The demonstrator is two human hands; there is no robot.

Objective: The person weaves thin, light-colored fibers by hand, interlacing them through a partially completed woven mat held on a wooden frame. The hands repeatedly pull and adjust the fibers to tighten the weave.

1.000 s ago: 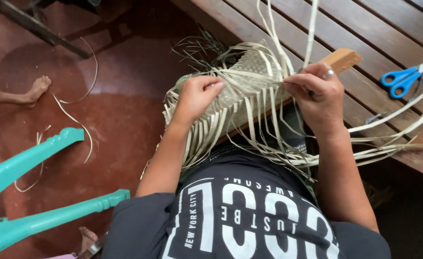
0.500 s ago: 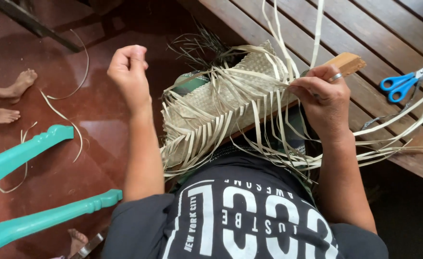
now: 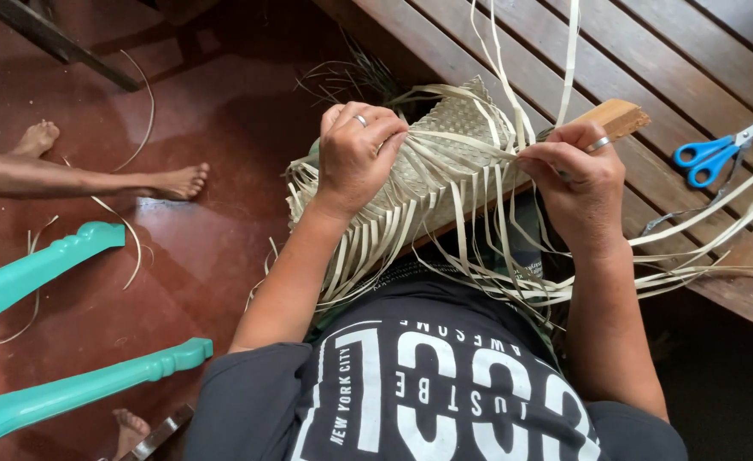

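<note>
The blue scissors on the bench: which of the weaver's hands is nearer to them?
Right. The right hand pinches strips just left of the blue scissors; the left hand presses the woven piece farther away.
</note>
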